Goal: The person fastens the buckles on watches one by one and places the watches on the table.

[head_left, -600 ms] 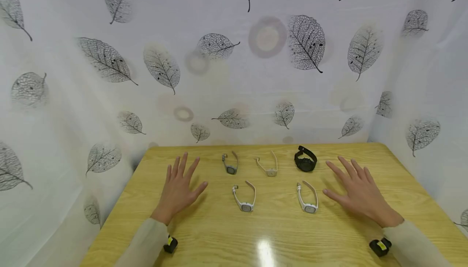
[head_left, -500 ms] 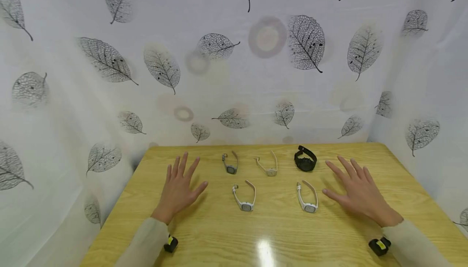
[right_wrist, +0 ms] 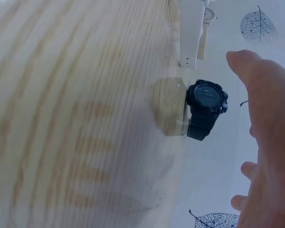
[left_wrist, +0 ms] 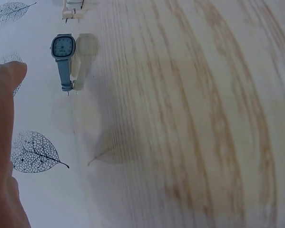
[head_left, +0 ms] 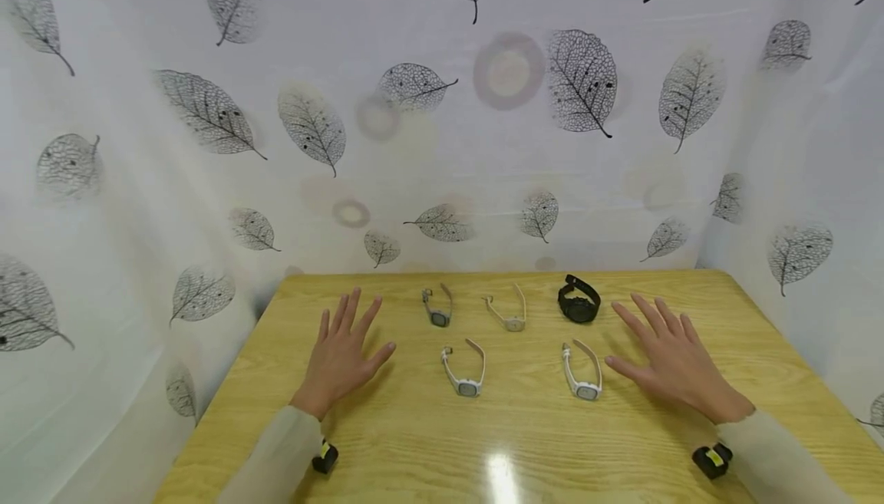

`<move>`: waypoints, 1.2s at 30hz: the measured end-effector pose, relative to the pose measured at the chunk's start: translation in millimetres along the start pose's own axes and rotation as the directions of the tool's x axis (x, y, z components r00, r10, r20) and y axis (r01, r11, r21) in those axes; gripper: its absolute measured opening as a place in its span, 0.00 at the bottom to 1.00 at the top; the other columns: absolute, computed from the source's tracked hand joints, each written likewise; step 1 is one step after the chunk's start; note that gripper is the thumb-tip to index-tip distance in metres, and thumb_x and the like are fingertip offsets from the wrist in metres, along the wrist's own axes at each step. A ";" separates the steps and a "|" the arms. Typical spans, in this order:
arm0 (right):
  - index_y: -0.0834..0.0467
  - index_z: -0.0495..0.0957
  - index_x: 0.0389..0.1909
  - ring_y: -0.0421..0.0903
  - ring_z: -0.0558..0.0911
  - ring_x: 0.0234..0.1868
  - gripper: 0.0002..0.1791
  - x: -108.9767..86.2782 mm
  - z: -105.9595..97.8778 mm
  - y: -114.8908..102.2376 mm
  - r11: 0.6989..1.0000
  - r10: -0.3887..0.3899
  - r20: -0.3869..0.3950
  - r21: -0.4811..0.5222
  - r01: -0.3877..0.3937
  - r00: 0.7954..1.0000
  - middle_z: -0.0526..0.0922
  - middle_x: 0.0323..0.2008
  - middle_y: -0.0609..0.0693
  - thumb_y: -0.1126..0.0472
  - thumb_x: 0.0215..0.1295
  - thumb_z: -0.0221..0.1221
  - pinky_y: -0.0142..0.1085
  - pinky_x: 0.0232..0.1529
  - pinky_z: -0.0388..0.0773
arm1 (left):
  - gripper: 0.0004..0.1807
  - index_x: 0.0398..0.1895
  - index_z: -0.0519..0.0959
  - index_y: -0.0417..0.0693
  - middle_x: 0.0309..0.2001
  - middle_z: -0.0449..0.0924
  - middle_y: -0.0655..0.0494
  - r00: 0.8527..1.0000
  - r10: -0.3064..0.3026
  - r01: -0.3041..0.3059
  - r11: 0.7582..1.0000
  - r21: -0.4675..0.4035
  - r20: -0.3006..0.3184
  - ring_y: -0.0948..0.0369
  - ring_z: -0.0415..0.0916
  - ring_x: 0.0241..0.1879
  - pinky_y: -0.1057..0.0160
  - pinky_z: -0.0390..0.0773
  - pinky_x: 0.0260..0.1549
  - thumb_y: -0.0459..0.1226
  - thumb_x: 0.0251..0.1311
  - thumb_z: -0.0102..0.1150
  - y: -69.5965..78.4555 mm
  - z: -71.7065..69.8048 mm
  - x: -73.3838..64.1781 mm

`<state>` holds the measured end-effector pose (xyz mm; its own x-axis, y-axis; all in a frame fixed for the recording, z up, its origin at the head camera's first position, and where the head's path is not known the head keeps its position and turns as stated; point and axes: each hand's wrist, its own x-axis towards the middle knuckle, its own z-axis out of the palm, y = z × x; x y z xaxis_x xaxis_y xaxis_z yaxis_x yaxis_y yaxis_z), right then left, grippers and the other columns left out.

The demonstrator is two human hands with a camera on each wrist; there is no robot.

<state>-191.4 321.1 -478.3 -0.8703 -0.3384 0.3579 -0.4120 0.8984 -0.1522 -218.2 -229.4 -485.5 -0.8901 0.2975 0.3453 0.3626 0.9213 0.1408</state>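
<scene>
Several wristwatches stand on a wooden table point(head_left: 414, 450). At the back are a blue-grey watch point(head_left: 439, 318), a cream watch point(head_left: 514, 324) and a chunky black watch point(head_left: 578, 308). Nearer are a white watch on the left point(head_left: 468, 387) and another white watch on the right point(head_left: 587, 390). My left hand point(head_left: 340, 362), fingers spread, is left of the watches and holds nothing. Right of the black watch and the right white one, my right hand point(head_left: 673, 362) is spread too, touching no watch. The left wrist view shows the blue-grey watch point(left_wrist: 63, 47); the right wrist view shows the black watch point(right_wrist: 206, 97).
A white curtain point(head_left: 442, 151) printed with dark leaves hangs behind the table and along both sides. Small black devices sit at the left wrist point(head_left: 324, 458) and the right wrist point(head_left: 713, 460). A bright reflection lies on the table's near part.
The head view has shifted slightly, so the scene sits a little further right. My right hand has edged slightly left toward the watches; the watches have stayed in place.
</scene>
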 end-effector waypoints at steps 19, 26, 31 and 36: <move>0.46 0.56 0.81 0.77 0.56 0.73 0.50 7.3 -2.6 -8.6 0.999 -0.034 -0.001 0.025 0.034 0.999 0.56 0.77 0.65 0.38 0.63 0.67 0.77 0.68 0.47 | 0.45 0.82 0.57 0.53 0.81 0.48 0.40 0.999 0.039 -0.039 0.999 -0.015 -0.005 0.42 0.44 0.80 0.33 0.48 0.74 0.60 0.68 0.58 8.7 -7.6 4.5; 0.50 0.59 0.80 0.77 0.60 0.70 0.50 21.2 -1.6 -24.1 0.996 -0.087 -0.014 0.028 0.088 0.996 0.59 0.76 0.66 0.37 0.62 0.68 0.75 0.65 0.55 | 0.45 0.82 0.57 0.52 0.81 0.49 0.40 0.999 0.054 -0.054 0.997 -0.057 -0.004 0.41 0.50 0.78 0.32 0.54 0.72 0.60 0.68 0.59 20.8 -11.2 6.9; 0.50 0.60 0.80 0.75 0.60 0.71 0.48 30.0 -1.2 -38.9 0.994 -0.097 0.005 0.048 0.097 0.995 0.60 0.76 0.65 0.38 0.64 0.67 0.72 0.65 0.58 | 0.45 0.82 0.57 0.53 0.80 0.49 0.39 0.998 0.055 -0.055 0.995 -0.084 0.005 0.40 0.54 0.76 0.32 0.58 0.70 0.60 0.67 0.59 27.9 -9.9 5.9; 0.51 0.60 0.80 0.74 0.63 0.70 0.48 34.3 2.6 -49.7 0.991 -0.120 0.005 0.067 0.119 0.993 0.60 0.76 0.65 0.39 0.64 0.67 0.71 0.65 0.60 | 0.46 0.82 0.56 0.54 0.81 0.49 0.40 0.998 0.056 -0.055 0.995 -0.085 0.008 0.38 0.57 0.74 0.32 0.61 0.68 0.61 0.67 0.59 33.7 -7.5 6.6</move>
<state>-201.6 264.1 -460.9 -0.8158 -0.4450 0.3693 -0.5301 0.8308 -0.1699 -209.8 -198.2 -471.6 -0.8706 0.3510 0.3448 0.4335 0.8787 0.2001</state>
